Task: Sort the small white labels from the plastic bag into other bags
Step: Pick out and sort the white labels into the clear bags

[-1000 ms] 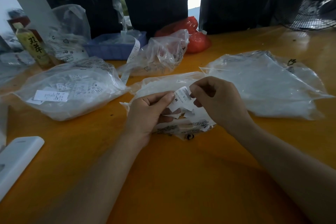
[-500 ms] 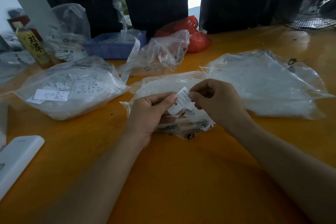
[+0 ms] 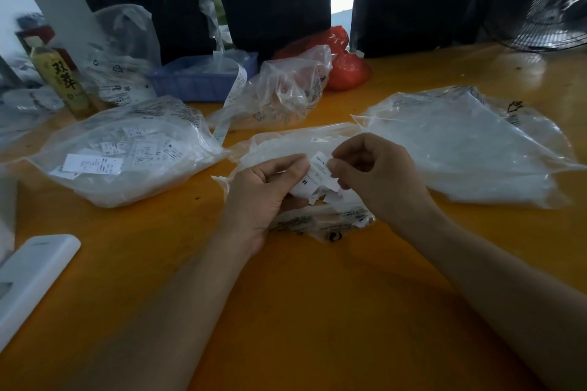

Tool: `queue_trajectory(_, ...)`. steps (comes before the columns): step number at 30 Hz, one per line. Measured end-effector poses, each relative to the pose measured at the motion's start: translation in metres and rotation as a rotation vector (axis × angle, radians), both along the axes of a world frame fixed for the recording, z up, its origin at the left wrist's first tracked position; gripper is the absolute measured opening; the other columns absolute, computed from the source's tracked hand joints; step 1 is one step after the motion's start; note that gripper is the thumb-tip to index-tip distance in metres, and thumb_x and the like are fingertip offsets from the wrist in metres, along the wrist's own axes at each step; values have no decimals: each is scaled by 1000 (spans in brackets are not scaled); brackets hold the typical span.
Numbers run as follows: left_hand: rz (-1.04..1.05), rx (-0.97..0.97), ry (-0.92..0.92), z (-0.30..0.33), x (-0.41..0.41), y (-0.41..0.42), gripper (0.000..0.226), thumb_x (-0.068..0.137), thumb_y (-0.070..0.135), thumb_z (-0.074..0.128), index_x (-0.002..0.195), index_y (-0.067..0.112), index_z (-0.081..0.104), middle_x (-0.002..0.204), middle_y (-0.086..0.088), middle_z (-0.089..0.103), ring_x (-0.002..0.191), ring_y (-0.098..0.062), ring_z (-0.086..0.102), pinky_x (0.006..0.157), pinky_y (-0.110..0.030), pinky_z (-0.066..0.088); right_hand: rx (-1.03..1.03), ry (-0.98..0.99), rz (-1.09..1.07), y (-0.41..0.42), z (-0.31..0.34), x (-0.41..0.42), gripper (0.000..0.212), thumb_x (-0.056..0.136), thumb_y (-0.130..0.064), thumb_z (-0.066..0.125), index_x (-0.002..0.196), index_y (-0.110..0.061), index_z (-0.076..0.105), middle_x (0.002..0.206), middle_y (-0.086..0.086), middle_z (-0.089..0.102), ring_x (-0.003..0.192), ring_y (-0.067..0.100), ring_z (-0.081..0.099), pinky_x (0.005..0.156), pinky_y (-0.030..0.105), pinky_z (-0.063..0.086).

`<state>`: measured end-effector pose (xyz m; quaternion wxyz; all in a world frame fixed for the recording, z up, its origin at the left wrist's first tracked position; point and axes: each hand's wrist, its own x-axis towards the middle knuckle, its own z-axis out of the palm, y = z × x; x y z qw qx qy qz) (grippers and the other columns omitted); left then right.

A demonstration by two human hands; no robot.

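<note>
My left hand and my right hand are together over a clear plastic bag at the middle of the orange table. Both pinch a small stack of white labels; the top label bears an "M". More loose labels lie under my fingers on the bag. To the left lies a clear bag with several white labels inside. On the right lies a large, flatter clear bag; what it holds I cannot make out.
A crumpled clear bag, a red bag and a blue tray sit at the back. A bottle stands far left. A white flat device lies near left. A fan is at the right rear.
My hands have stayed in place over the middle bag. The fingers have shifted slightly on the label stack, and the top label with the "M" now shows more fully.
</note>
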<state>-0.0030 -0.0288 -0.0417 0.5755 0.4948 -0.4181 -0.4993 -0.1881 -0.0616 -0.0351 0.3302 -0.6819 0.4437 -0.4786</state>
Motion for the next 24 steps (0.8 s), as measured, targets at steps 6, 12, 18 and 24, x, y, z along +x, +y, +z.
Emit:
queue_trajectory(6,39,-108,-37,-2,4,-3,33,88,1,79,112,23,77,107,0,81,98,-18,79,74,-22,61,-38,-42,-90,-4,2,-5,9,92,-25,76,92,-28,67,80,-9,73,71,7,69,63,15,54)
queue_trajectory(12,471,-272,-554,12,39,-7,38,93,8,75,100,45,73,128,3,68,90,-13,75,66,-18,62,-37,-28,-47,-3,4,-6,6,99,-34,65,98,-28,66,88,-16,74,77,6,71,71,23,60)
queue_trajectory(18,1058,-182,-1074,17,144,-12,31,96,0,60,120,8,77,126,-16,70,112,-29,67,96,-26,52,-21,-22,-54,-4,5,-6,7,102,-33,60,99,-28,65,87,-18,74,75,6,70,74,29,59)
queue_trajectory(24,898,143,-1371,-1,164,-21,25,100,7,60,114,-5,77,127,-26,66,117,-49,56,104,-57,46,-41,-13,-45,-3,5,-8,7,103,-34,58,100,-31,64,89,-18,74,77,5,70,72,26,57)
